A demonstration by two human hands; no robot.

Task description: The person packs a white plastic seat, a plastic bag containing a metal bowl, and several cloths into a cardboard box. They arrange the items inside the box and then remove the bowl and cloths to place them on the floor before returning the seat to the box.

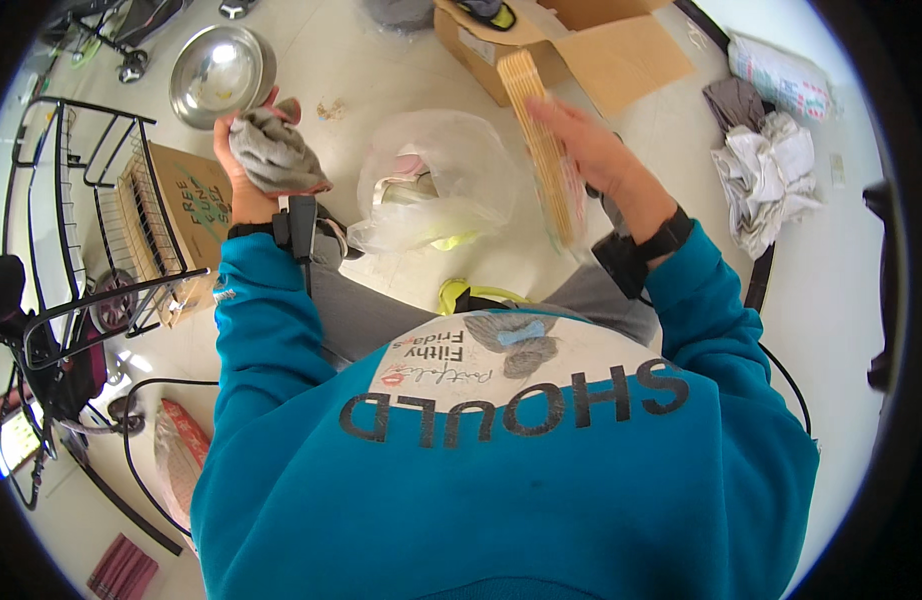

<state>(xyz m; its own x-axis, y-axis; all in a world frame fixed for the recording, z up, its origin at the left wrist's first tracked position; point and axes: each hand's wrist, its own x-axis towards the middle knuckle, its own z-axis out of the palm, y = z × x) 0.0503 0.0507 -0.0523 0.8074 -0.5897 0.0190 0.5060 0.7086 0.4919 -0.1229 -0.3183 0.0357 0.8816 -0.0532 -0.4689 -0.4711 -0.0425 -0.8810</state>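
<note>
My left hand (239, 169) grips a crumpled grey cloth (277, 154) with a reddish edge, and its fingers curl around the far side. My right hand (599, 154) holds a long, narrow bundle of pale wooden sticks (539, 142), tilted, its lower part inside clear plastic. I cannot tell whether the sticks are chopsticks or a folded mat. Between my hands, on the floor, lies a translucent plastic bag (468, 165) with pink and pale items in it. Past my left hand rests a round stainless steel basin (219, 79).
A cardboard box (476, 60) with spread flaps stands ahead. To the left are a black wire rack (93, 225) and another carton (194, 195) with handwriting. White cloth (772, 172) and a plastic-wrapped pack (780, 75) lie along the right wall. A black cable (127, 427) loops at my left.
</note>
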